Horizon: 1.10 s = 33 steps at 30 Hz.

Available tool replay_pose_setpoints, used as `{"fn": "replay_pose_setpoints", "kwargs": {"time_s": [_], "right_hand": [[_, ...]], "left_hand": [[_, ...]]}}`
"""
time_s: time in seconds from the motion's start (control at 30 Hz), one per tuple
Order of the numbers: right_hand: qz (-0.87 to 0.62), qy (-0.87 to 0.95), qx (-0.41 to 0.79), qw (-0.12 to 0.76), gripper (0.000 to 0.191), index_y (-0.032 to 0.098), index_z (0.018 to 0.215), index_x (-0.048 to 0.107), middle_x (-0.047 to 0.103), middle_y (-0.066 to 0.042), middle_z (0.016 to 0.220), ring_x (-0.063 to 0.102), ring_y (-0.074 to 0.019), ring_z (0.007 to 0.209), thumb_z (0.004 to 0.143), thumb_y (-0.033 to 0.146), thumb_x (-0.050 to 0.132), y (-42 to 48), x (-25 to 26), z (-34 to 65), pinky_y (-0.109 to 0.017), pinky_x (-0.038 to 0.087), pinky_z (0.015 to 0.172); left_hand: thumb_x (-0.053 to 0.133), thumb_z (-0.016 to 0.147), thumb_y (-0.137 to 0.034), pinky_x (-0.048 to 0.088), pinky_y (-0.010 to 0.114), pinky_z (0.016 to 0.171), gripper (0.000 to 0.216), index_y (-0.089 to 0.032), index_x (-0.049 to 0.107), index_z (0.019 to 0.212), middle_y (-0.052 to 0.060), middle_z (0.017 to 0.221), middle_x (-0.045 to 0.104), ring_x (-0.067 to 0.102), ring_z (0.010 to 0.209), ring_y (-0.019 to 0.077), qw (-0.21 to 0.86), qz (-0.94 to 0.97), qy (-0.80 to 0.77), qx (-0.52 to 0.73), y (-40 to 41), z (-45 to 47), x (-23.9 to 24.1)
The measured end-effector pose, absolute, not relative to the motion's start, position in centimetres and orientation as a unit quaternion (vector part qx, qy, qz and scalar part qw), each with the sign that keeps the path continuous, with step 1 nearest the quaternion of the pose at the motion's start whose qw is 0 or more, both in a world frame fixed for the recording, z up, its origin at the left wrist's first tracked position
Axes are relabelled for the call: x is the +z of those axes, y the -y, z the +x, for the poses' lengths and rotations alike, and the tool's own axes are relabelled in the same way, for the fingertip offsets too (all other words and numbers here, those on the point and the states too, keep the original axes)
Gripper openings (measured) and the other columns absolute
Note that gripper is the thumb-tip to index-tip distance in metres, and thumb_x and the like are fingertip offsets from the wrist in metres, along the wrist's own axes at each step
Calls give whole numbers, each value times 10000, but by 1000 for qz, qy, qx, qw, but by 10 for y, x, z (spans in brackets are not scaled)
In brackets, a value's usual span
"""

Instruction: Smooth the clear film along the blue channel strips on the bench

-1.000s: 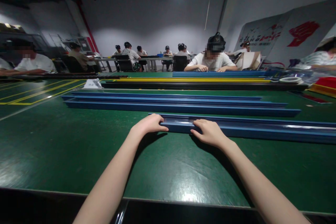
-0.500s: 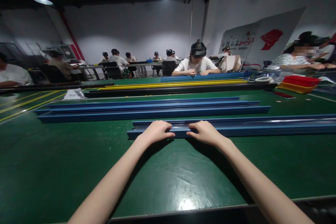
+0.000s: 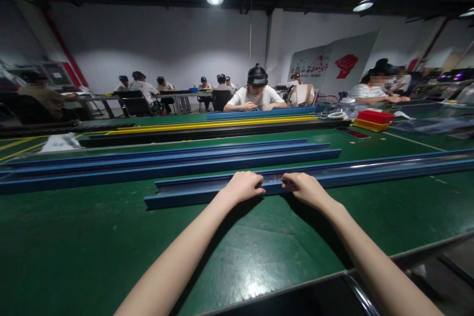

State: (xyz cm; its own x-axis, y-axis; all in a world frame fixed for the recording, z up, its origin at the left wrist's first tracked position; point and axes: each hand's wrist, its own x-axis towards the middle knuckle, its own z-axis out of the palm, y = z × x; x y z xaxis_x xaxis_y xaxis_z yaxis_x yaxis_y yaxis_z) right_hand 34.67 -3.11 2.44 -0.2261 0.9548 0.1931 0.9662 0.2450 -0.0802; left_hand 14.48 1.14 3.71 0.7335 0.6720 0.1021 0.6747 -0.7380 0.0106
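A long blue channel rail (image 3: 363, 170) lies across the green table (image 3: 74, 237), running from just left of centre off to the right. My left hand (image 3: 244, 186) and my right hand (image 3: 305, 188) both rest on its near edge, side by side, fingers curled over the rim and gripping it. The rail's left end (image 3: 150, 201) sits to the left of my left hand. Behind it lie three more long blue rails (image 3: 166, 160), parallel and close together.
Farther back lie a yellow strip (image 3: 215, 123) and a black rail (image 3: 207, 133). A red and yellow tray (image 3: 374, 119) and a tape roll (image 3: 337, 115) sit at back right. Several people sit at this table's far side and at other tables. The table's metal edge (image 3: 333, 279) runs below my arms.
The rail has slid leftward under my hands, its left end now well left of my left hand. My hands stayed on the near edge. The view has turned to the right.
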Motion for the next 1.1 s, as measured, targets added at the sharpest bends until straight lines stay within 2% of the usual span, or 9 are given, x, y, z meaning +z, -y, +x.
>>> {"fn": "replay_pose_setpoints", "kwargs": {"time_s": [0.1,0.33,0.5,0.67,0.97,1.1], "right_hand": [[-603,789,-46,113,189,214,856,599,674,-28,863,604,-168,821,779,154,437,31,21,346,-218,304,606],[-595,791,-78,117,164,209,819,596,672,-28,821,603,-164,781,762,148,455,29,20,338,-227,276,578],[-578,802,-75,130,143,215,823,595,666,-20,831,595,-154,782,785,171,465,24,15,319,-228,271,578],[-559,813,-66,148,136,216,857,596,654,-22,839,578,-145,768,829,275,477,21,14,300,-230,279,588],[-589,786,-90,164,153,192,792,590,614,-24,801,537,-146,768,820,319,510,24,20,348,-228,307,631],[-580,793,-109,153,159,181,738,570,600,-29,785,528,-135,742,834,276,485,25,19,346,-223,304,613]], "left_hand": [[488,809,-371,436,253,659,193,-217,595,854,35,873,665,616,823,194,26,-933,354,-59,-10,157,36],[475,815,-357,433,262,625,178,-211,579,818,41,832,668,627,781,208,36,-939,337,-57,-12,153,36],[475,804,-327,417,260,614,146,-219,572,812,35,834,671,625,787,211,41,-935,349,-43,-13,133,39],[461,798,-327,395,256,586,132,-238,558,792,23,840,674,625,781,216,60,-930,363,-20,-14,102,41],[421,790,-292,396,273,598,144,-256,561,784,27,815,668,618,773,224,63,-896,436,56,-9,50,51],[440,778,-276,404,274,604,142,-252,580,783,34,791,665,617,776,223,65,-879,466,84,-5,38,57]]}}
